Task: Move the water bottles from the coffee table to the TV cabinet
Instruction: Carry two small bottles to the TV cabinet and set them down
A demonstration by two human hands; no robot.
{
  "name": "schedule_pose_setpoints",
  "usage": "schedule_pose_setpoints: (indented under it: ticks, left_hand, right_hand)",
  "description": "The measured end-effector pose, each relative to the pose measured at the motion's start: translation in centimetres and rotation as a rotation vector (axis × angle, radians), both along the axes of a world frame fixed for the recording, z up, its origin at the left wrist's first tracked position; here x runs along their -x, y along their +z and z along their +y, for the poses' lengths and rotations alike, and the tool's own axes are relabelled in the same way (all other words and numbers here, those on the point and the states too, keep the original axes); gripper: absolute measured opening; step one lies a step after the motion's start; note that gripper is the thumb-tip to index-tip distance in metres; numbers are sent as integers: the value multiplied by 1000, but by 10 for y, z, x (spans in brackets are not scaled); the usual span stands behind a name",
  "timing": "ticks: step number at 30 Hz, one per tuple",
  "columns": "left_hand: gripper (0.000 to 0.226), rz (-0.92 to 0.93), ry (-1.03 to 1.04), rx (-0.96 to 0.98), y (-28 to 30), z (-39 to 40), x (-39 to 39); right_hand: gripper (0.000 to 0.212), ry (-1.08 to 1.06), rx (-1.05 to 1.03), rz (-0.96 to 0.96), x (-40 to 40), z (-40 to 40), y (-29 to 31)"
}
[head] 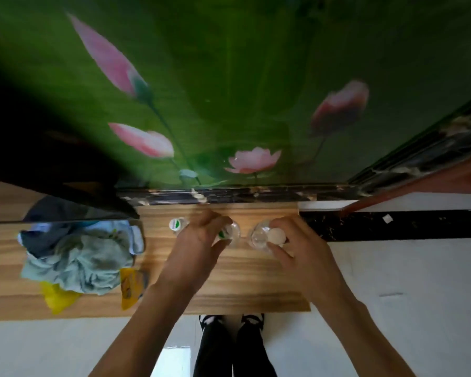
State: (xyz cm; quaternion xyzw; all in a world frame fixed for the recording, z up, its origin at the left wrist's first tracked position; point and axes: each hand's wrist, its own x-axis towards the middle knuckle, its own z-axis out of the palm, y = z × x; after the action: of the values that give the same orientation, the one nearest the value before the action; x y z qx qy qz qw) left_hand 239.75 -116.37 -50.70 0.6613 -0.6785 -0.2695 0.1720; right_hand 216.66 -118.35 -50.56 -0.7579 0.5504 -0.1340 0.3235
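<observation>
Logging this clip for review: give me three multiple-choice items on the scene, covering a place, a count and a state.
1. The heap of clothes lies:
A. left of the bottles
B. right of them
C. on the floor

2. Bottles visible on the wooden cabinet top:
A. one
B. three
C. five

3. The free bottle is:
A. lying down
B. upright, untouched
C. held aloft

Answers: 1 A, it sits at the cabinet's left end; 2 B, the left hand and right hand each grip one beside the free one; 3 B, only its green-and-white cap faces up.
</observation>
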Motion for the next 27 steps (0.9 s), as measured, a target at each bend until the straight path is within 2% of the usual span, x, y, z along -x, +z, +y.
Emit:
schedule_pose_setpoints:
  ticks: [5, 10, 16, 27]
  left_hand:
    - [37, -33, -15, 80, -56, -10, -10]
    - [39, -117, -54, 139, -93, -18, -13]
    - [40, -167, -34, 162, -129, -21, -14]
    - [40, -162, -27, 89, -166, -28, -15]
  right_hand:
    - [36, 8, 29, -4, -10, -11, -62]
    - [31, 12, 43, 12, -20, -23, -99]
    - [30, 38, 19, 11, -25, -36, -122]
    - [33, 119, -49, 139, -34, -50, -149]
